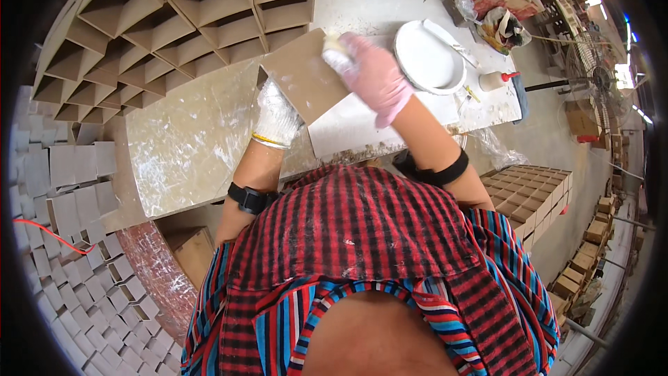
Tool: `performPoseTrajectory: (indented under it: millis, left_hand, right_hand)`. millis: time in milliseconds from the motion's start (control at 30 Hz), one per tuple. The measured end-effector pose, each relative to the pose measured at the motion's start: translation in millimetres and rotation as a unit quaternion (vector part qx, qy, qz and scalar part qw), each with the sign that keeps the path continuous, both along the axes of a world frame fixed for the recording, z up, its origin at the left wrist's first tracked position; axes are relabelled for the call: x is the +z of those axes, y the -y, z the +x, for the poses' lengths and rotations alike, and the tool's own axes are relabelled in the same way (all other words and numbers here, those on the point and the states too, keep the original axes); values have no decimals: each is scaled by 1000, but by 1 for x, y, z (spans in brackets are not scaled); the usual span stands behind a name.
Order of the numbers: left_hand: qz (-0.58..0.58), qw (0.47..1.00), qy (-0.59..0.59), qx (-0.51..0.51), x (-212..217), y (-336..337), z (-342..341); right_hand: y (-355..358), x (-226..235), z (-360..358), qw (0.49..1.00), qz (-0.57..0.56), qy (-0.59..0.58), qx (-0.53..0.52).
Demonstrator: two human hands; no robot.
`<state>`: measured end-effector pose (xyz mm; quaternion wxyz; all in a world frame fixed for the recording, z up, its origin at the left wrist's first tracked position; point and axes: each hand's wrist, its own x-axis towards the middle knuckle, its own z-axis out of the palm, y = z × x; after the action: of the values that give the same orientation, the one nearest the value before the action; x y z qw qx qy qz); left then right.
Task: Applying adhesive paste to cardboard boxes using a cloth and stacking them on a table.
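A brown cardboard box (306,80) with white smears is tilted over the table in front of me. My left hand (275,115), in a white knit glove with a yellow cuff band, holds it from its near left side; the fingers are hidden behind the cardboard. In a pink glove, my right hand (376,76) is closed on a white and yellowish pad, perhaps a sponge (336,56), at the box's far right edge. Motion blurs that pad. Right of this hand stands a round tub of white paste (428,56), with a white-coated spatula (445,35) across its rim.
Stacked open brown boxes (181,21) rise at the far left of the paste-spotted table (188,146). A bottle with a red tip (495,81) stands near the right edge. Many pale boxes (90,292) lie low at left; a fan (598,69) stands beyond the table.
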<state>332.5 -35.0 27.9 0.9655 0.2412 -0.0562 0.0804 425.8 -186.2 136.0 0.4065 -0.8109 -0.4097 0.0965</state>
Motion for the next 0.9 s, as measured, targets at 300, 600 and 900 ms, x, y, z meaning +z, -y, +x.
performPoseTrajectory:
  millis: [300, 600, 900]
  left_hand:
    - [-5, 974, -145, 174, 41, 26, 11]
    - [87, 972, -70, 207, 57, 44, 28]
    - [388, 838, -182, 339, 49, 22, 39]
  right_hand:
    - [0, 13, 9, 986, -24, 128, -102]
    - [16, 20, 20, 981, -8, 165, -107]
    - [13, 27, 16, 960, 71, 272, 7]
